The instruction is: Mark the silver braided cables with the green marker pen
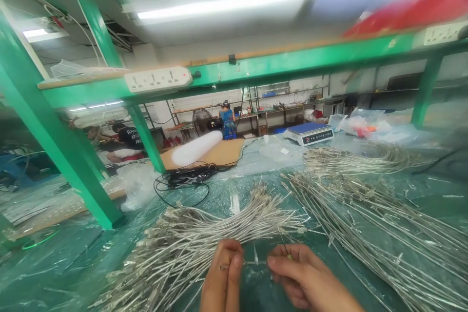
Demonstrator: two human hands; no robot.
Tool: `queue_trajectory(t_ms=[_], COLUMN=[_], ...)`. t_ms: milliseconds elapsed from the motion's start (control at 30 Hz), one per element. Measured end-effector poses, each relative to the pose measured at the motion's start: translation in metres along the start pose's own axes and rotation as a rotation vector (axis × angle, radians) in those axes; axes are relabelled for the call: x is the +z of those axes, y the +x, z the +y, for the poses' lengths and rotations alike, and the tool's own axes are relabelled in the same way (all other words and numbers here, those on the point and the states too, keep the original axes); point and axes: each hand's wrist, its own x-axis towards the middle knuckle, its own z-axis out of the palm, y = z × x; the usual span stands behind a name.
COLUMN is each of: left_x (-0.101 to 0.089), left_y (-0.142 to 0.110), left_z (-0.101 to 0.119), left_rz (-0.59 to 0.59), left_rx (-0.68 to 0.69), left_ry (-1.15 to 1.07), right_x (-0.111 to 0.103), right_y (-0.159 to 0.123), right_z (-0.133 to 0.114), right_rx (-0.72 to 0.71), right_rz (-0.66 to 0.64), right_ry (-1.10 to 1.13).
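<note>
My left hand (pixel 224 275) and my right hand (pixel 302 273) meet at the bottom middle of the view. Between their pinched fingertips runs a thin silver-grey wire piece (pixel 252 263), held at both ends. A small dark strand sticks up from my right fingers. Just beyond my hands lies a large fanned bundle of grey cables with metal ends (pixel 190 241). A second long pile of the same cables (pixel 373 214) stretches along the right side of the bench.
The bench is covered with clear plastic sheeting (pixel 73 263) over green. A green frame post (pixel 62 156) stands at left, with a power strip (pixel 158 79) on the crossbeam. A coiled black cord (pixel 183 178), a white roll (pixel 197 148) and a blue-topped scale (pixel 310 132) sit farther back. People work in the background.
</note>
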Motion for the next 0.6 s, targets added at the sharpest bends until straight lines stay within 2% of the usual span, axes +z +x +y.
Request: queue_trajectory(t_ms=[167,233,300,367,467,533,600], left_x=[-0.015,-0.021,-0.024,-0.023,-0.018,-0.013,-0.008], left_y=[0.008,0.011,0.011,0.010,0.006,0.004,0.003], left_z=[0.003,0.002,0.000,-0.001,0.000,0.003,0.007], left_rz=[0.050,0.071,0.047,0.007,-0.039,-0.036,0.016], left_rx=[-0.056,-0.086,-0.104,-0.100,-0.059,-0.044,-0.024], left_ry=[0.026,0.022,0.016,0.021,0.060,0.097,0.134], right_x=[-0.011,-0.013,-0.011,-0.005,0.006,0.011,0.012], right_y=[-0.002,-0.002,-0.003,-0.008,-0.016,-0.020,-0.021], right_z=[-0.009,-0.012,-0.011,-0.007,0.004,0.009,0.012], right_rx=[-0.035,-0.122,-0.319,-0.608,-0.968,-1.091,-1.139], right_rz=[0.028,0.101,0.214,0.301,0.330,0.351,0.358], right_ry=[-0.005,-0.105,-0.311,-0.537,-0.754,-0.892,-1.048])
